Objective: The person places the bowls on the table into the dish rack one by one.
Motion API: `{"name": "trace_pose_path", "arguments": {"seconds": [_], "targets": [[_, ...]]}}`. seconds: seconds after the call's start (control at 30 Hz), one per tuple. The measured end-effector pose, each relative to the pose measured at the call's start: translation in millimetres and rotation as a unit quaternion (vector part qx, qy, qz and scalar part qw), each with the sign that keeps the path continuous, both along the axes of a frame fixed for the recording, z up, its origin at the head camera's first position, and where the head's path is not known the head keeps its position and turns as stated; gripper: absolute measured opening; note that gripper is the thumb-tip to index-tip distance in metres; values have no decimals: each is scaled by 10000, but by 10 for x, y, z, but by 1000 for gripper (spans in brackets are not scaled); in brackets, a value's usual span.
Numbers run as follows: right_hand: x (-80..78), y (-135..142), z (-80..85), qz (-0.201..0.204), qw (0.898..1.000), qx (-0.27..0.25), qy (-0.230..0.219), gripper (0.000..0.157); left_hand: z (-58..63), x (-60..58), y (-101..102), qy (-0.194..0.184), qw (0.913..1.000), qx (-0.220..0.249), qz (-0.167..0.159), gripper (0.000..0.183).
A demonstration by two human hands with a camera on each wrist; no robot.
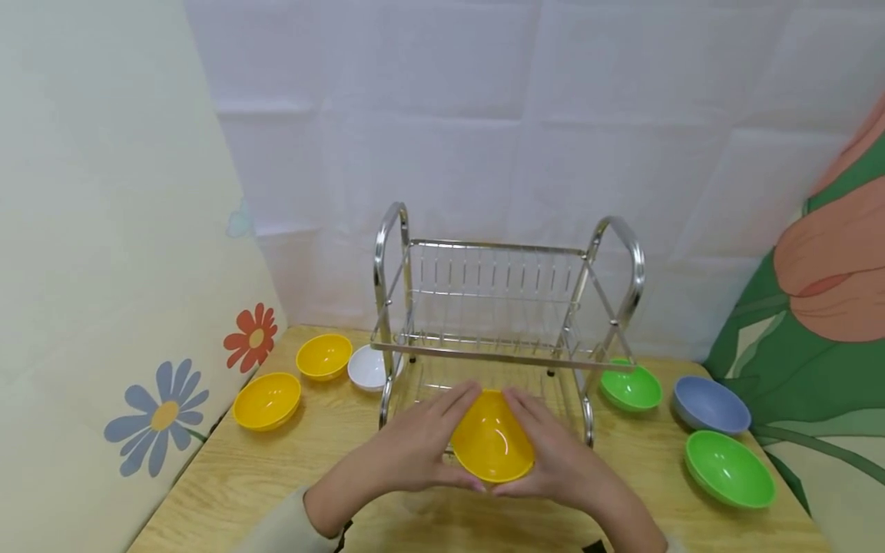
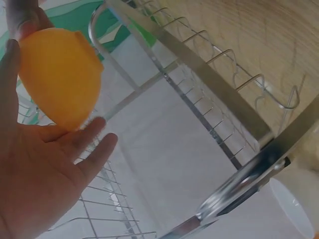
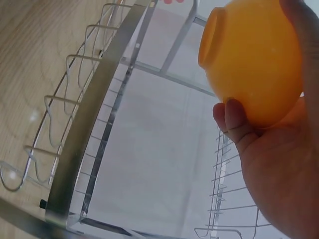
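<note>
A yellow bowl (image 1: 493, 439) is held up between both hands, in front of a chrome dish rack (image 1: 484, 356), its inside facing my head camera. My left hand (image 1: 425, 439) grips the bowl from the left, thumb at the near rim and fingers along the far side. From the opposite side my right hand (image 1: 556, 455) grips it the same way. The left wrist view shows the outside of the yellow bowl (image 2: 62, 74) above the palm. In the right wrist view, the bowl's (image 3: 256, 62) foot ring points toward the rack, and fingertips press its wall.
Left of the rack sit a white bowl (image 1: 368, 369) and two yellow bowls, one farther back (image 1: 325, 358) and one nearer (image 1: 267, 402). On the right are a green bowl (image 1: 631, 387), a blue bowl (image 1: 710, 405) and a larger green bowl (image 1: 730, 470). A white cloth (image 1: 449, 115) hangs behind.
</note>
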State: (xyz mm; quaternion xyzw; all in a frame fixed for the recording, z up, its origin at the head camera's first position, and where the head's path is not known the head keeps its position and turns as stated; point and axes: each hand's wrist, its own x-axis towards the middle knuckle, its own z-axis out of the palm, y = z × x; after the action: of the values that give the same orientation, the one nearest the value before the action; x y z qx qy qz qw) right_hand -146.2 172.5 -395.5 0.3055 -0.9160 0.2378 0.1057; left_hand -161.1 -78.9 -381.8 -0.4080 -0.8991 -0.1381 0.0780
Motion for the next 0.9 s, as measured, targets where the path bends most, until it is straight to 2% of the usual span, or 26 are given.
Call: {"name": "trace_pose_path", "arguments": {"seconds": [0.17,0.3,0.47,0.6,0.8,0.9], "targets": [[-14,-50,-32,210,9997,-46,84,119,-77,-43,-22,-350,9993,135,-53,121],[-27,-60,-54,283,9995,-118,30,118,-123,-72,-24,-367,9991,204,28,125],[-38,-63,-80,255,9989,-401,-61,115,-153,-111,-1,-605,9966,508,220,125],[-31,-68,-111,267,9957,-836,-282,113,-173,-121,0,-700,9942,751,329,121],[-33,-61,-165,420,9822,-1656,-776,106,-146,-117,-12,-721,9920,874,553,118],[-53,-32,-194,745,9679,-2159,-1046,93,-137,-100,-15,-821,9907,901,600,118]]}}
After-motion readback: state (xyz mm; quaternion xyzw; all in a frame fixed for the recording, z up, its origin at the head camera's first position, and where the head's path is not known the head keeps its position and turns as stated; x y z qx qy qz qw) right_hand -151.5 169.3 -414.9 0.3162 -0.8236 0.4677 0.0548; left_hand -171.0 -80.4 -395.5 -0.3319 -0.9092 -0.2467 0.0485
